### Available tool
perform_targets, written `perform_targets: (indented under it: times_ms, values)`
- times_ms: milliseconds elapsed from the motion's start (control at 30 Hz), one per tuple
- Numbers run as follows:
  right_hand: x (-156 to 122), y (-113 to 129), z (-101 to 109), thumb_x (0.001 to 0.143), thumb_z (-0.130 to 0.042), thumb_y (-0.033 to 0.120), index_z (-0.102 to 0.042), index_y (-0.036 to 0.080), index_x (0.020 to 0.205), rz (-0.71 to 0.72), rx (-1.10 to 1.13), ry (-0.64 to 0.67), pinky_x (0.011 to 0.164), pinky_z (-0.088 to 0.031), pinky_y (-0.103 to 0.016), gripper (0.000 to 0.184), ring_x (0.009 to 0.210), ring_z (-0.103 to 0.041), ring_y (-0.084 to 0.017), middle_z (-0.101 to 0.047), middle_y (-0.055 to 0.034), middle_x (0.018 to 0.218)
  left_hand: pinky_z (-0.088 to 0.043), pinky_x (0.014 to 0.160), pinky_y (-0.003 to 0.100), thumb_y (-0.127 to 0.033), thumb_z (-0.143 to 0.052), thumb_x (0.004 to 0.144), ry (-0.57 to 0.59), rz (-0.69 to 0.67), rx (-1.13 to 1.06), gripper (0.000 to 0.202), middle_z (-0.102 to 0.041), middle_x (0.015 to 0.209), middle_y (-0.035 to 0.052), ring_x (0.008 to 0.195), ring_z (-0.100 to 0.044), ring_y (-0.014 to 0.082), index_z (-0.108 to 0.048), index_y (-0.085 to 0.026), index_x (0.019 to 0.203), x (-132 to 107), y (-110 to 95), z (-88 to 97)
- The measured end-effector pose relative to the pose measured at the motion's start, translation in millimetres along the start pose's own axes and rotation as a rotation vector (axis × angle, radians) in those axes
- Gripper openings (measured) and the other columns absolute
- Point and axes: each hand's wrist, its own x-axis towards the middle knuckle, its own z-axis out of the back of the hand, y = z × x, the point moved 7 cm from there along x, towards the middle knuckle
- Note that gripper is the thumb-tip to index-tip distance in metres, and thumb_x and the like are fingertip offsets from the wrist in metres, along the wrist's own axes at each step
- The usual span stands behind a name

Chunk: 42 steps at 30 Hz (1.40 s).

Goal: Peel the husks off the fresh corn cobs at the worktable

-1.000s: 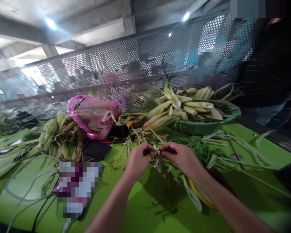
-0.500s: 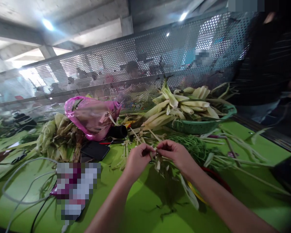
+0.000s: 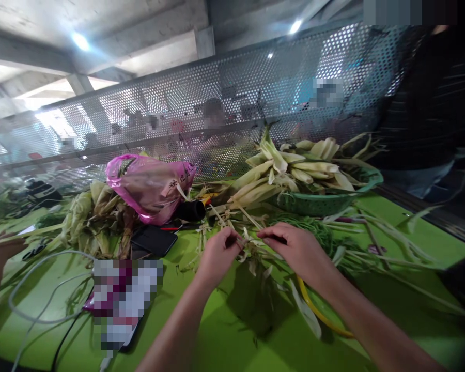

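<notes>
My left hand (image 3: 219, 256) pinches a small bundle of dry corn husk strips (image 3: 251, 253), which hangs above the green table with frayed ends spreading downward. To the right of it, my right hand (image 3: 296, 245) has thumb and fingers pressed together. Whatever lies between those fingertips is too small to make out. Behind the hands lie pale twisted husk pieces (image 3: 222, 217). Thin green stems (image 3: 327, 235) are heaped beyond my right hand, and a loose husk leaf (image 3: 307, 310) rests below that wrist.
A green basket (image 3: 325, 204) piled with corn husks (image 3: 273, 155) stands at the back right. Leftward are a pink plastic bag (image 3: 151, 183), a black phone (image 3: 155, 242), a cable (image 3: 11, 297) and a husk heap (image 3: 81, 222). Another person's hand (image 3: 0, 253) shows at far left.
My right hand has moved a little right, away from my left hand, widening the gap over the bundle. The other person's hand at far left reaches further into view.
</notes>
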Motion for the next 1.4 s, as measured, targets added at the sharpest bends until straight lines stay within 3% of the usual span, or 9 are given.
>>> perform_targets:
  times_ms: [167,333,500,667,800,967,1167,1267,1400]
  values:
    - [1.4,-4.9,-3.9,0.081,-0.061,0.037,-0.068,0.023,0.076,-0.061,0.03,0.046,0.06,-0.038,-0.029,0.017,0.063,-0.055,-0.018,-0.065,-0.0014,0.07,-0.039,0.061,0.022,-0.03,-0.057,0.082,0.013,0.034,-0.093,0.015,-0.058,0.068,-0.001,0.063,-0.052,0.0118,-0.055,-0.017,0.077,0.1,0.6,-0.8]
    - [-2.0,-9.4,-16.3,0.08,-0.062,0.042,-0.06,0.02,0.075,-0.217,0.467,0.076,0.054,-0.035,-0.025,0.023,0.058,-0.046,-0.013,-0.052,0.002,0.063,-0.037,0.06,0.021,-0.031,-0.056,0.083,-0.009,0.018,-0.034,0.016,-0.055,0.067,-0.002,0.064,-0.048,0.0114,-0.053,-0.017,0.075,1.0,2.5,0.7]
    - [-5.5,-5.5,-26.4,0.073,-0.064,0.033,-0.05,0.02,0.065,-0.284,0.87,0.035,0.052,-0.036,-0.025,0.02,0.055,-0.04,-0.011,-0.056,-0.0013,0.076,-0.035,0.061,0.021,-0.028,-0.055,0.082,-0.008,-0.006,0.043,0.014,-0.052,0.066,-0.0028,0.064,-0.046,0.0112,-0.052,-0.018,0.073,-0.4,0.6,-3.1]
    - [-6.7,-3.5,-34.5,0.075,-0.063,0.029,-0.049,0.02,0.07,-0.329,1.067,0.074,0.051,-0.036,-0.024,0.018,0.052,-0.038,-0.008,-0.059,-0.0018,0.087,-0.034,0.059,0.021,-0.026,-0.053,0.082,-0.017,-0.006,-0.017,0.013,-0.048,0.064,-0.0036,0.062,-0.045,0.0108,-0.049,-0.018,0.073,-3.2,-2.9,-5.9]
    - [-7.3,-3.3,-36.1,0.076,-0.063,0.028,-0.052,0.019,0.073,-0.322,1.079,0.108,0.054,-0.038,-0.023,0.015,0.058,-0.046,-0.01,-0.057,-0.0009,0.082,-0.034,0.057,0.021,-0.024,-0.051,0.083,-0.028,0.001,-0.079,0.011,-0.05,0.065,-0.0033,0.06,-0.047,0.0103,-0.049,-0.018,0.073,-3.7,-4.0,-3.1]
    - [-5.9,-10.1,-35.1,0.079,-0.062,0.032,-0.055,0.019,0.073,-0.307,0.925,0.089,0.055,-0.04,-0.024,0.016,0.061,-0.048,-0.012,-0.056,-0.0007,0.077,-0.033,0.06,0.021,-0.02,-0.054,0.079,-0.07,-0.042,-0.03,0.009,-0.051,0.066,-0.0027,0.063,-0.044,0.0103,-0.051,-0.018,0.071,-3.4,-9.3,2.3]
    - [-7.1,-16.7,-40.9,0.077,-0.068,0.037,-0.057,0.018,0.072,-0.346,0.858,0.099,0.057,-0.038,-0.023,0.022,0.06,-0.049,-0.011,-0.059,0.0001,0.074,-0.038,0.065,0.021,-0.02,-0.057,0.076,0.006,-0.041,-0.443,0.013,-0.063,0.091,0.0046,0.072,-0.051,0.0101,-0.047,-0.017,0.071,-3.4,-20.8,-2.2]
    - [-7.4,-17.3,-43.2,0.076,-0.071,0.038,-0.058,0.018,0.073,-0.346,0.855,0.107,0.056,-0.036,-0.022,0.024,0.058,-0.047,-0.01,-0.059,0.001,0.072,-0.036,0.057,0.02,-0.027,-0.058,0.078,0.056,0.063,-0.525,0.015,-0.064,0.081,0.0038,0.06,-0.047,0.0083,-0.048,-0.017,0.075,-3.1,-14.8,-7.5]
    - [-6.9,-15.7,-40.7,0.075,-0.072,0.041,-0.06,0.018,0.076,-0.325,0.795,0.093,0.053,-0.033,-0.023,0.026,0.055,-0.044,-0.009,-0.062,0.0002,0.075,-0.031,0.051,0.02,-0.029,-0.06,0.077,0.015,0.118,-0.434,0.018,-0.054,0.064,-0.0026,0.054,-0.042,0.0071,-0.048,-0.017,0.074,-0.6,-2.2,-8.2]
